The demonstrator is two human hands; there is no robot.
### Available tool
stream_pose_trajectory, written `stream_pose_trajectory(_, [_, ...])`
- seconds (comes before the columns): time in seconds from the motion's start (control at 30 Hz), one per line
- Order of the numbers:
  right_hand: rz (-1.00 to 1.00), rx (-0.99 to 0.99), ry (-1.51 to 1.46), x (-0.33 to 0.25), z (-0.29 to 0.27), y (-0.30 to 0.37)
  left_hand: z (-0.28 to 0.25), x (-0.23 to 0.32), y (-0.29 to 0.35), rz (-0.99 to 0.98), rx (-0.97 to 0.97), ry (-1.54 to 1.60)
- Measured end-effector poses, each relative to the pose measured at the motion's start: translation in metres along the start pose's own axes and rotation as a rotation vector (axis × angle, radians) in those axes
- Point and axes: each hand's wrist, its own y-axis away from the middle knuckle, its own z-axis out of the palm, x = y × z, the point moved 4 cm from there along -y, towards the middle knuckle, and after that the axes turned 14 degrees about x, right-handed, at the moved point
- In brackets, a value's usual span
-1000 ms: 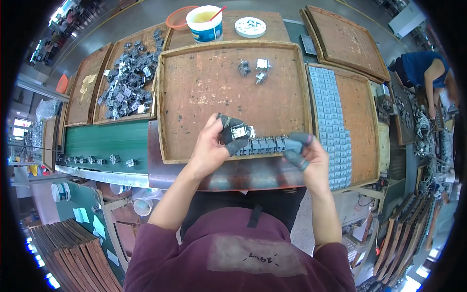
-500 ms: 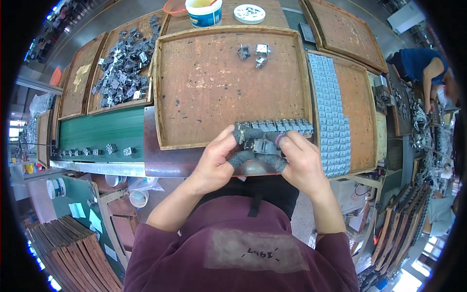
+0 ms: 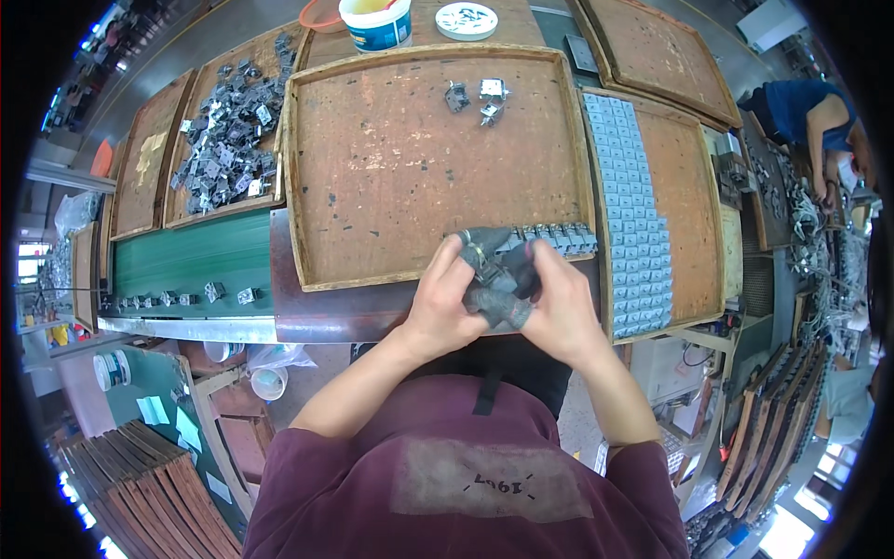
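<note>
My left hand (image 3: 445, 300) and my right hand (image 3: 566, 306) meet over the near edge of a wooden tray (image 3: 372, 186). Dark grey covers wrap their thumbs and some fingers. Both are closed around a small grey metal box-shaped part (image 3: 500, 278), which the fingertips mostly hide. Just beyond the fingers, a row of similar parts (image 3: 570, 239) lines the tray's near right side. Three loose metal parts (image 3: 492, 90) lie near the tray's far edge.
Right of the tray, many grey parts (image 3: 626, 186) stand in tight rows on another board. A heaped tray of parts (image 3: 233, 130) lies left, beyond a green belt (image 3: 186, 252) carrying several parts. A white-and-blue bucket (image 3: 377, 26) stands behind. A person (image 3: 810, 121) works far right.
My hands have come closer together, and the metal part between them has turned and is now more covered by the fingers. The whole view has shifted slightly.
</note>
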Motion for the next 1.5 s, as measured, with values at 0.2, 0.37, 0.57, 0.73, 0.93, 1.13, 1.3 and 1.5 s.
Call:
stream_pose_trajectory(0.2, [0.167,-0.281,-0.196,0.032,0.009,0.000,0.011,0.002,0.000,0.069,-0.094,0.046])
stream_pose_trajectory(0.37, [0.011,-0.228,-0.013,0.031,0.002,0.004,0.015,0.002,0.002,0.162,-0.143,0.005])
stream_pose_trajectory(0.57, [-0.169,-0.240,-0.224,0.033,-0.003,0.005,0.017,0.006,-0.007,0.122,-0.219,0.035])
stream_pose_trajectory(0.73, [-0.195,-0.121,-0.237,0.038,0.001,0.012,0.017,-0.004,-0.003,0.030,-0.178,0.021])
stream_pose_trajectory(0.93, [-0.144,0.029,-0.292,0.029,-0.002,0.013,0.022,0.007,-0.005,0.230,-0.074,0.022])
stream_pose_trajectory(1.13, [-0.054,0.042,-0.303,0.025,0.004,0.014,0.016,0.000,0.004,0.175,-0.104,-0.024])
stream_pose_trajectory(1.3, [-0.039,-0.015,-0.296,0.023,0.005,0.011,0.026,-0.003,-0.006,-0.037,-0.034,0.187])
stream_pose_trajectory(1.5, [-0.003,0.074,-0.288,0.021,0.004,0.014,0.015,-0.004,-0.004,0.113,-0.111,0.010])
